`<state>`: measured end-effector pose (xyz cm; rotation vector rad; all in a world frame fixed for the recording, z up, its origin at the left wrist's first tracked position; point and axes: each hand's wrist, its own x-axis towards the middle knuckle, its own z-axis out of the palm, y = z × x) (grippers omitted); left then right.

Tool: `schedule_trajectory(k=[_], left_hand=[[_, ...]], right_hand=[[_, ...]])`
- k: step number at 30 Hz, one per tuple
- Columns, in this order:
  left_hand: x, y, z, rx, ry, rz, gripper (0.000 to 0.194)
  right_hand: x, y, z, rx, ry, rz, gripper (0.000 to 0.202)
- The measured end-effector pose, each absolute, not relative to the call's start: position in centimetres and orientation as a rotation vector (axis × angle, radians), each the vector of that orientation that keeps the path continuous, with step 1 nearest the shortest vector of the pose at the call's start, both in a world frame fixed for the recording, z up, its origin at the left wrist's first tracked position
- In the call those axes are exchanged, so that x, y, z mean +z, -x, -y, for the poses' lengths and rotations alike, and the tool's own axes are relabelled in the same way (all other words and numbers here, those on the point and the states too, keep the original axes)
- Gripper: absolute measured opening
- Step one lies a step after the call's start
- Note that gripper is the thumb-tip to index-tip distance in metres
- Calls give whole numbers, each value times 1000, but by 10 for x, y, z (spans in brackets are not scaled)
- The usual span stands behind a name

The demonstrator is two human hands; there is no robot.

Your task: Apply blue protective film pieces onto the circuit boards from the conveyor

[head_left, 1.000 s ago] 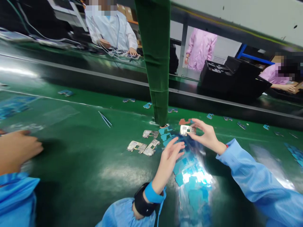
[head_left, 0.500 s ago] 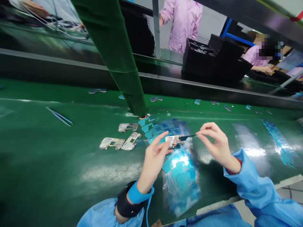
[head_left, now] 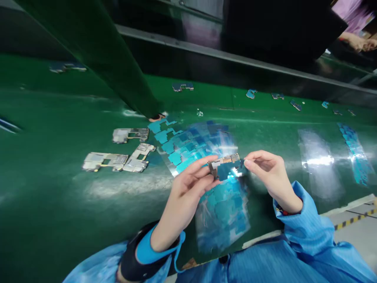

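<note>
My left hand (head_left: pixel 188 190) grips the left end of a small phone circuit board (head_left: pixel 227 158) between thumb and fingers, held above a sheet of blue film pieces (head_left: pixel 191 147). A blue film (head_left: pixel 225 171) lies across the lower part of the board's face. At the board's right end, my right hand (head_left: pixel 266 169) is closed in a pinch on a dark corner of film; whether this joins the film on the board, I cannot tell. Left of the sheet lie bare boards: one at the back (head_left: pixel 131 135), one in front (head_left: pixel 104 161) and one slanted (head_left: pixel 139 158).
A green post (head_left: pixel 126 74) rises at the back left. Along the rear strip lie several film-covered boards (head_left: pixel 182 87). Tweezers (head_left: pixel 8 125) lie at the far left. To the right are a clear sheet (head_left: pixel 319 161) and another blue film sheet (head_left: pixel 356 153). A co-worker's hands (head_left: pixel 361 42) show top right.
The board has turned in my left hand, and blue film now covers part of its face. My right hand has come closer to the board's end. The view has tilted down.
</note>
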<state>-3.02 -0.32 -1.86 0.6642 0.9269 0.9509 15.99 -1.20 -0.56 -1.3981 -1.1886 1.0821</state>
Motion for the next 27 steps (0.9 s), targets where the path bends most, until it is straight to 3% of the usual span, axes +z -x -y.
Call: schedule_trajectory(k=[6, 12, 27], left_hand=[[-9, 31, 6, 902, -732, -929, 38], [-16, 31, 10, 953, -799, -903, 46], [-15, 30, 11, 916, -817, -979, 43]], right_hand=[[-4, -159, 15, 1021, 1426, 1232, 3], [3, -155, 17, 947, 1438, 1262, 16], [7, -154, 20, 809, 1500, 1374, 16]])
